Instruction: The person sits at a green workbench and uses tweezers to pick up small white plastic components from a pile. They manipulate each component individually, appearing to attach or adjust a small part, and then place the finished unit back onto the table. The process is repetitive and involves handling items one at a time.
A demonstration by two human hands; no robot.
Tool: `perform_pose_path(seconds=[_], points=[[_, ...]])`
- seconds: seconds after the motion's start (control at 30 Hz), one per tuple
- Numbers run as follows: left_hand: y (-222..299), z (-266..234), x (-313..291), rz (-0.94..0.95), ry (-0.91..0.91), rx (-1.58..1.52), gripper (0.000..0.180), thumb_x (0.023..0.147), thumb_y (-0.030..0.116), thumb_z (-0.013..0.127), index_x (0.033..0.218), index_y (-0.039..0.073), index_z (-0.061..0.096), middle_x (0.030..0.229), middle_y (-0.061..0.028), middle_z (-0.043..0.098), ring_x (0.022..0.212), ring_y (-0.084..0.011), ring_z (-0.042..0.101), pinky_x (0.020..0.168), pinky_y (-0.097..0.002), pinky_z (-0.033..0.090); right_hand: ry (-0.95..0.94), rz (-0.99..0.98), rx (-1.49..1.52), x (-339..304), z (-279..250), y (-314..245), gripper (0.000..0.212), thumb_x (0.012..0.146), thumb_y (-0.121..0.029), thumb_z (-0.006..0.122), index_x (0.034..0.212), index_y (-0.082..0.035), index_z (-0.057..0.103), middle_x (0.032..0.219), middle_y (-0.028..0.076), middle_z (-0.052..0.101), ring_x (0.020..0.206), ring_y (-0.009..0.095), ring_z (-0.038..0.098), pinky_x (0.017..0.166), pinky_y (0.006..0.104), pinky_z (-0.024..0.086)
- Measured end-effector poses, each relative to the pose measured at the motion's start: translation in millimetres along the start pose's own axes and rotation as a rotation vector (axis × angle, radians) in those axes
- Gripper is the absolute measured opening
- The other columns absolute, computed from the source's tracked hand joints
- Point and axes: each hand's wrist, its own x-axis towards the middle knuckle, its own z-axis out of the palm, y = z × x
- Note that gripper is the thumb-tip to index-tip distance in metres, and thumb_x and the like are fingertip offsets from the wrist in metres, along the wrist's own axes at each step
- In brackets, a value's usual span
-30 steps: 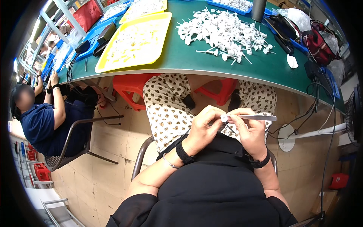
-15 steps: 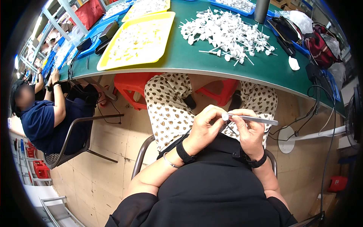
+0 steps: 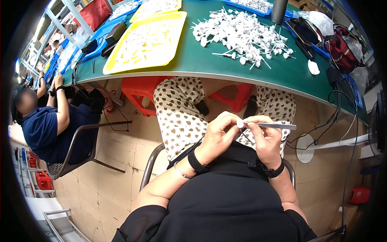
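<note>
Above my lap, just off the table's front edge, both hands meet at a small white round-headed part (image 3: 240,124). My left hand (image 3: 219,136) pinches it between thumb and fingertips. My right hand (image 3: 266,142) is closed around a slim grey metal tool, apparently tweezers (image 3: 284,126). The tool lies nearly level, its broad end pointing right. Its tip is hidden by my fingers beside the white part. On the green table (image 3: 193,64) ahead lies a loose pile of white parts with thin stems (image 3: 242,36).
A yellow tray (image 3: 163,59) of small pieces stands left of the pile, with blue trays (image 3: 94,54) beyond. At right are a dark red bag (image 3: 342,46), cables (image 3: 338,97) and a fan (image 3: 375,125). A co-worker (image 3: 56,125) sits at the left.
The tool's right end has risen slightly, so it lies more level. The white part has turned a little between my fingers. Both hands stay in nearly the same place.
</note>
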Motion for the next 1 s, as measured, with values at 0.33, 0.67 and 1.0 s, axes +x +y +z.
perform_pose_path(seconds=[0.33, 0.67, 1.0], points=[[-1.0, 1.3, -0.4, -0.014, 0.007, -0.042, 0.007, 0.095, -0.005, 0.069, 0.101, 0.000, 0.067, 0.102, -0.0070, 0.066, 0.088, -0.0132, 0.068, 0.076, -0.0263, 0.058, 0.055, 0.035, 0.095, -4.7, 4.0, 2.4, 0.009, 0.098, -0.003, 0.070, 0.105, 0.001, 0.072, 0.092, 0.007, 0.072, 0.074, 0.011, 0.065, 0.067, 0.0246, 0.051], [-0.7, 1.4, -0.7, -0.005, 0.008, -0.031, 0.007, 0.095, -0.004, 0.069, 0.101, 0.001, 0.067, 0.102, -0.0063, 0.066, 0.088, -0.0124, 0.068, 0.077, -0.0262, 0.058, 0.037, 0.005, 0.082, -2.7, 3.9, 3.7, 0.008, 0.098, -0.003, 0.069, 0.104, 0.002, 0.072, 0.092, 0.007, 0.072, 0.075, 0.011, 0.066, 0.067, 0.0243, 0.051], [-1.0, 1.0, -0.6, -0.008, 0.000, -0.032, 0.007, 0.096, -0.004, 0.069, 0.101, 0.000, 0.066, 0.103, -0.0064, 0.066, 0.088, -0.0124, 0.068, 0.076, -0.0260, 0.058, 0.052, 0.024, 0.069, -3.3, 4.2, 4.2, 0.008, 0.099, -0.003, 0.069, 0.103, 0.002, 0.072, 0.089, 0.006, 0.073, 0.074, 0.009, 0.065, 0.066, 0.0239, 0.051]])
